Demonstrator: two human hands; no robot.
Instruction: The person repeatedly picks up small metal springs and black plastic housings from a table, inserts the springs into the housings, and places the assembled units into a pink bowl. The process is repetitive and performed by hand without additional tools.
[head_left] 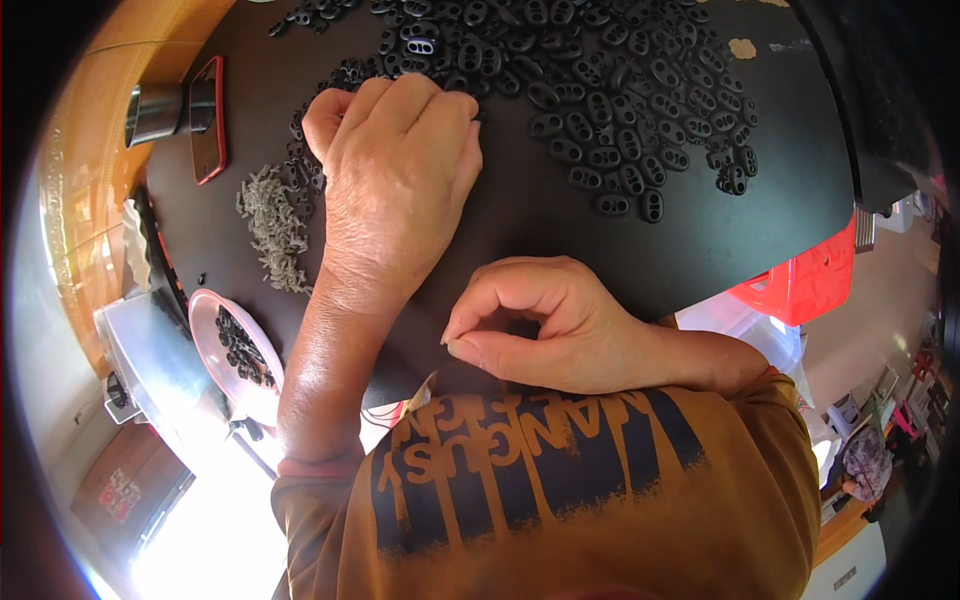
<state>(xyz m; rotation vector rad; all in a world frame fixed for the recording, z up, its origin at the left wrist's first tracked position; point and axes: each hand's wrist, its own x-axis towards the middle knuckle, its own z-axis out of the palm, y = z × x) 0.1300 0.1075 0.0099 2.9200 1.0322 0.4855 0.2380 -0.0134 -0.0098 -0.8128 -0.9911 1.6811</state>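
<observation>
My left hand (400, 165) is at the near edge of a big spread of black oval cord-lock pieces (630, 110), each with two holes. Its fingers curl downward and their tips are hidden beneath the hand, so what they grip does not show. Beside its wrist lies a heap of small grey metal springs (272, 228). Smaller black parts (303, 165) stretch between that heap and my fingers. In front of my chest, my right hand (560, 325) is closed in a pinch, thumb against forefinger. Anything between those fingertips is too small to make out.
A phone with a red edge (208, 120) leans by a dark metallic cylinder (155, 113) at the table's left. Lower left, a pale pink bowl (270, 352) holds black parts. A red plastic basket (810, 280) stands past the right edge of the dark table (700, 250).
</observation>
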